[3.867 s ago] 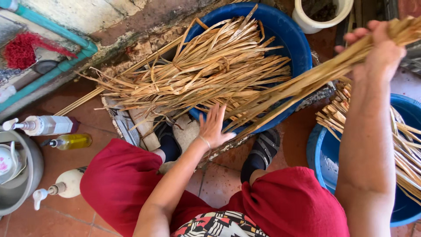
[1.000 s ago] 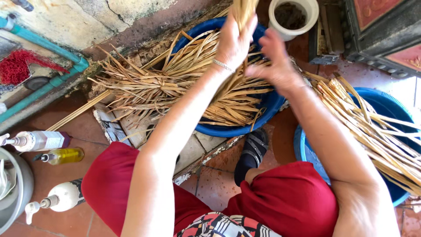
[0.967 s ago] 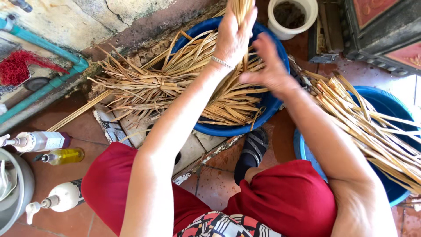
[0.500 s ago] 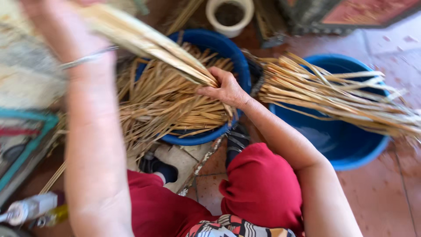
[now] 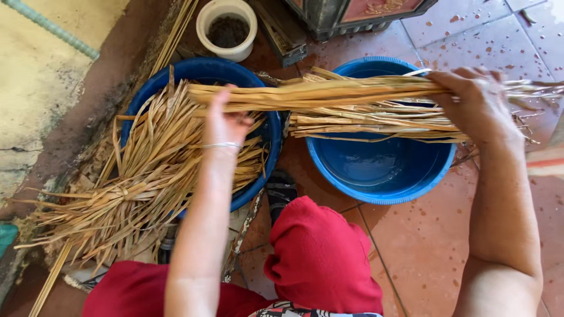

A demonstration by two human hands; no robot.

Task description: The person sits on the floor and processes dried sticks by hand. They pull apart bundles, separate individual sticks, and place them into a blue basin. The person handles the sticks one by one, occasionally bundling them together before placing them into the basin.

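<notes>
Outdoors by the look: sitting low over wet terracotta floor tiles (image 5: 423,246), speckled with droplets, rough plastered wall (image 5: 41,88) filling the upper left. Holding a bundle of dried reed strips (image 5: 329,97) stretched level across the upper middle of the frame, long axis running left to right, one end over the left blue basin (image 5: 258,194), the other fraying out past the right edge. Gripping it near the right with the right hand (image 5: 479,103), fingers curled over the top of the strips. Pinching it left of centre with the left hand (image 5: 226,120), fingers wrapped up around the strips, thin bangle at the wrist. Spanning the right blue basin (image 5: 382,188), water lying in its bottom, more strips resting across its far rim. Spilling out of the left basin toward the lower left, a loose heap of strips (image 5: 135,188). Showing at top centre, a white pot (image 5: 227,29) with dark contents. Cutting off both forearms and red-clad knees (image 5: 323,258) at the bottom edge; dark framed object at top only partly visible, kind unclear.
</notes>
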